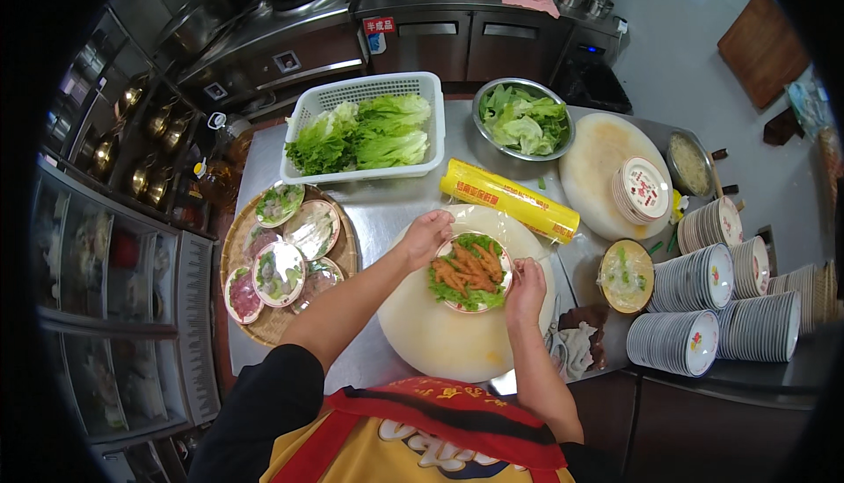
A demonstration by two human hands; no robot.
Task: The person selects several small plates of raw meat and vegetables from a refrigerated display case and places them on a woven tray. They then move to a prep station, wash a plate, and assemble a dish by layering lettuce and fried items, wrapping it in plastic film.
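In front of me a plate (471, 309) of orange-brown chicken feet (469, 269) on green lettuce sits on a round white chopping board (435, 344). Clear cling film (484, 218) stretches over the plate from a yellow roll (509, 201) just beyond it. With its fingers pinched, my left hand (425, 239) grips the film at the upper left of the plate. On the opposite side, my right hand (526, 292) holds the film close to the right rim. The film is hard to make out where it lies over the food.
A woven tray (349, 239) of film-covered plates lies at left. Behind stand a white basket (432, 160) of lettuce and a steel bowl (524, 91) of leaves. Right are a second board (587, 153) with stacked plates (643, 189), a film-covered yellow bowl (626, 278) and more plate stacks (686, 285).
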